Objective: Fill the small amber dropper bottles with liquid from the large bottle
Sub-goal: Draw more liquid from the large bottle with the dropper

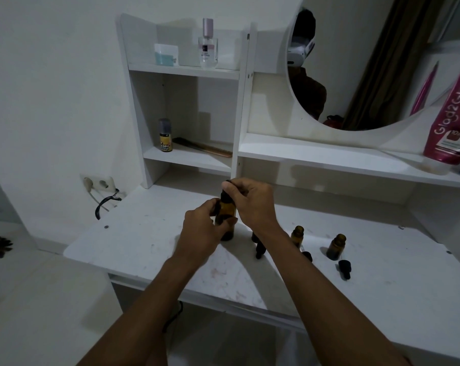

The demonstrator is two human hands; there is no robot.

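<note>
Amber large bottle [225, 211] gripped by left hand [201, 228], its black cap [224, 197] pinched by right hand [252, 200]. Uncapped small dropper bottles [335, 245] upright on counter [144, 241].

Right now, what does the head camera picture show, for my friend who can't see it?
Two hands hold a large amber bottle at a white desk: the left hand grips its body, the right hand pinches its black cap. Two small open amber bottles stand to the right, black dropper caps lying beside them.
</note>
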